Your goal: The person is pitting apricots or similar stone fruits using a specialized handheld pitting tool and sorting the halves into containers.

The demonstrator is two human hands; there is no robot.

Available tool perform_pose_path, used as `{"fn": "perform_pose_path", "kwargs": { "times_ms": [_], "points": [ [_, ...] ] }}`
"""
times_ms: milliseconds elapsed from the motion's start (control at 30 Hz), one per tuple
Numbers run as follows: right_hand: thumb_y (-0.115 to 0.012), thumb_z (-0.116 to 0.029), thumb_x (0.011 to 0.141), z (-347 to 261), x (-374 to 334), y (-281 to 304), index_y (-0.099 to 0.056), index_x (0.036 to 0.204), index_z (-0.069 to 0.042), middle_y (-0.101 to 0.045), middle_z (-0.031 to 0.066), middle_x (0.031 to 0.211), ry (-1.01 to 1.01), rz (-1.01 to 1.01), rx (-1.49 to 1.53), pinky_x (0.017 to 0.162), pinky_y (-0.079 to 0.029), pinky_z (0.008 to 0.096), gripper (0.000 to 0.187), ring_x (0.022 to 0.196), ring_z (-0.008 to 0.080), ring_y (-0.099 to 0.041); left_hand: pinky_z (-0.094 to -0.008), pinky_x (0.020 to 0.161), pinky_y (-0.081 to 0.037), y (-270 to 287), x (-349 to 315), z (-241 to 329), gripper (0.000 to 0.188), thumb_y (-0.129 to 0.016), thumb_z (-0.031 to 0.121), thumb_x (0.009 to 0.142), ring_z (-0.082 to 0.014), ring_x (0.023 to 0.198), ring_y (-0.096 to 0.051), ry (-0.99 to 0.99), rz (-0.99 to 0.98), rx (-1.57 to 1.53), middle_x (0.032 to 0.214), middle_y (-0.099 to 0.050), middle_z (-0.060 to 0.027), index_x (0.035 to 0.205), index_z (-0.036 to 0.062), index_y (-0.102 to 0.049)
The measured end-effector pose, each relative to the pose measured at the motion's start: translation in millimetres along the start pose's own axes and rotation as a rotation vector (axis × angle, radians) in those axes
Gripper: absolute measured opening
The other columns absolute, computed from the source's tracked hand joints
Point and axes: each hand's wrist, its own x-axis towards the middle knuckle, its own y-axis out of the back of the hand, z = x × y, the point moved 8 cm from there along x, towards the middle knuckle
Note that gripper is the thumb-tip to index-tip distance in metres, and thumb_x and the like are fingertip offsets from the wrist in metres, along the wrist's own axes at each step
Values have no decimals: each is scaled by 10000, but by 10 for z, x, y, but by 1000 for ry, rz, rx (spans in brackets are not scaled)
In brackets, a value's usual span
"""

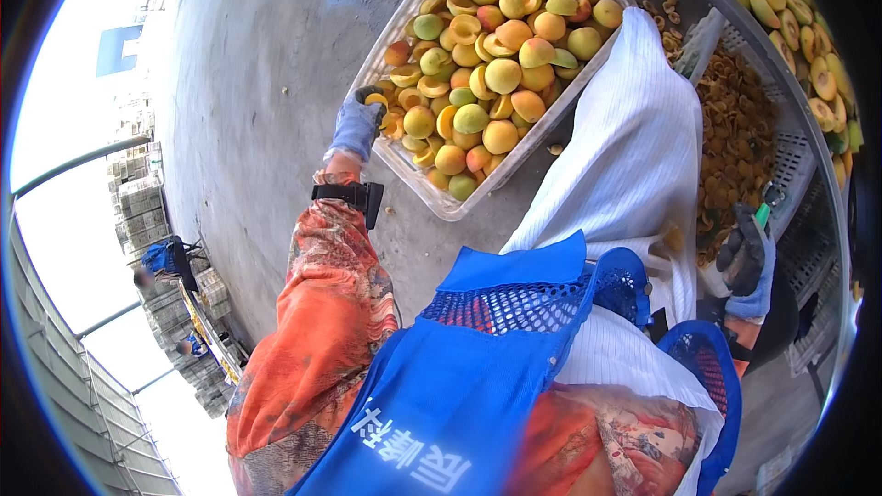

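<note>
At the left rim of a white plastic crate, my left hand, in a pale blue glove with dark fingertips, closes on a yellow apricot half. Whole and halved apricots in yellow, orange and green fill the crate. Over on the right, my gloved right hand grips a small tool with a green handle and a rounded metal tip. That hand is beside a crate of brown apricot pits, with the tool near its edge.
A white striped cloth drapes over my leg between the crates. More apricot halves lie at the upper right beyond a curved metal rim. Loose pits lie on the grey concrete floor. Stacked crates stand far left.
</note>
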Motion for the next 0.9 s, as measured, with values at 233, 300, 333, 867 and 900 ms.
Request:
{"fn": "perform_pose_path", "kwargs": {
  "times_ms": [233, 300, 333, 867, 900],
  "points": [
    [-637, -234, 817, 64, 31, -205, -552, 1006, -77, -392, -25, 525, -70, 65, -33, 350, -298, 237, 260, 377, 93, -370, -509, 933, -333, -410, -361, -457, 597, -646, 359, 731, -280, 1068, -546, -332, -73, 1105, 1150, -577, -108, 1267, 165, -467],
    [-634, -230, 818, -5, 11, -174, -550, 1018, -64, -399, -19, 521, -55, 58, -74, 349, -299, 235, 274, 374, 97, -378, -468, 869, -391, -414, -230, -363, 470, -690, 369, 687, -263, 991, -584, -220, -231, 1107, 1012, -633, -77, 1093, 157, -580],
    [-634, -230, 818, -15, 4, -171, -550, 1018, -64, -399, -19, 521, -54, 64, -82, 349, -299, 235, 274, 374, 97, -378, -468, 869, -391, -470, -189, -351, 470, -690, 369, 687, -263, 991, -584, -222, -238, 1099, 1012, -633, -77, 1093, 157, -580],
    [-608, -57, 802, -549, -284, 289, -567, 922, -37, -574, 33, 692, 280, 119, 98, 470, -454, 240, 129, 509, 86, -531, -400, 744, -483, -1292, -316, 2288, 290, -606, 351, 784, -324, 853, -613, -640, -105, 799, 890, -646, -150, 927, 102, -644],
    [-647, -110, 777, -335, -139, 424, -568, 940, -31, -612, 84, 705, 192, 152, -242, 529, -484, 290, 197, 561, 164, -598, -368, 731, -488, -1441, -458, 2840, 244, -635, 281, 782, -299, 829, -625, -745, -124, 504, 877, -653, -132, 915, 77, -637]
  ]
}}
